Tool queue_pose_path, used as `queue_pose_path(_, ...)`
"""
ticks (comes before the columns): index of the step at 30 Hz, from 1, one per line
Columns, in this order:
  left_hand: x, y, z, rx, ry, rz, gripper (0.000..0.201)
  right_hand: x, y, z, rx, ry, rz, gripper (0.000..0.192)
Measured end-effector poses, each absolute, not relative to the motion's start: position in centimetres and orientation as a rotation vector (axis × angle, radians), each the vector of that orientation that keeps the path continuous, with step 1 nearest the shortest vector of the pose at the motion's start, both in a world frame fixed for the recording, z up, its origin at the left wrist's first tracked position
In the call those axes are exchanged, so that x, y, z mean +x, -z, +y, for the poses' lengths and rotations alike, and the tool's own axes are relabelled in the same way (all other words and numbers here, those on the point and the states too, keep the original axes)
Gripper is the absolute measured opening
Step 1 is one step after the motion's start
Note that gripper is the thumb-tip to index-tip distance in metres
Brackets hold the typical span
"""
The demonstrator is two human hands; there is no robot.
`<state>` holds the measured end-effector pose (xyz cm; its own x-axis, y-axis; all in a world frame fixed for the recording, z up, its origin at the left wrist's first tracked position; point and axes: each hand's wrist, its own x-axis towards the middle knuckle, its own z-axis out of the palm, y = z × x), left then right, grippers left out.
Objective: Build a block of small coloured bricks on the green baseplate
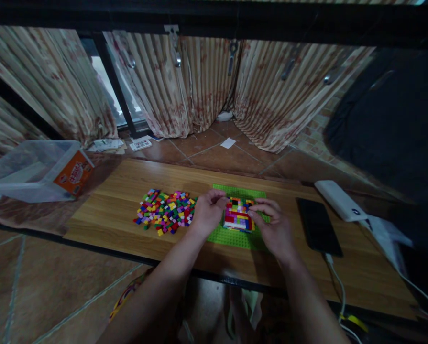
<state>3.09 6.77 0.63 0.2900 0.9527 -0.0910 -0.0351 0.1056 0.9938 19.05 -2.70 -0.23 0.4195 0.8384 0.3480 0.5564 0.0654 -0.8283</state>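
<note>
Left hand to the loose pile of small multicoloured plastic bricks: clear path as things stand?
Probably yes. The left hand rests at the left edge of the multicoloured brick block on the green studded baseplate; the loose pile of small multicoloured plastic bricks lies just to its left on the wooden table, nothing between them.

left hand [208,212] bare | right hand [275,228] bare | forearms unsleeved | no rings, no watch

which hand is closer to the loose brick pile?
Left. The left hand sits just right of the loose brick pile, nearly touching it; the right hand is farther right, beyond the brick block.
</note>
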Motion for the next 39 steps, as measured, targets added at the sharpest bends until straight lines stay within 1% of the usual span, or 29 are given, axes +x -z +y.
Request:
queue_pose_path(4,3.1,-0.3,6.6,1.260,-0.932,0.988,0.014,19.0,0.7,-2.5,-1.658,-0.315,-1.307,0.016)
queue_pose_path(8,3.1,-0.2,6.7,1.271,-0.923,0.981,0.014,19.0,1.0,-2.4,-1.664,-0.330,-1.248,0.016)
queue_pose_path(12,3.1,0.0,6.7,1.301,-0.915,0.991,0.013,18.6,1.4,-2.0,-1.656,-0.408,-1.109,0.019)
queue_pose_path(18,3.2,0.0,6.6,1.304,-0.899,1.001,0.013,17.8,1.6,-1.6,-1.593,-0.603,-0.780,0.029)
queue_pose_path(29,3.2,0.4,6.5,1.316,-0.886,0.979,0.014,17.3,2.0,-1.3,-1.535,-0.656,-0.673,0.033)
queue_pose_path(36,1.6,-0.5,7.5,1.612,-0.885,1.100,0.016,17.7,1.6,-1.8,-1.402,-0.746,-0.634,0.034)
queue_pose_path(39,0.1,-1.6,8.3,1.822,-0.821,1.224,0.020,18.5,1.2,-2.3,-1.375,-0.716,-0.547,0.031)
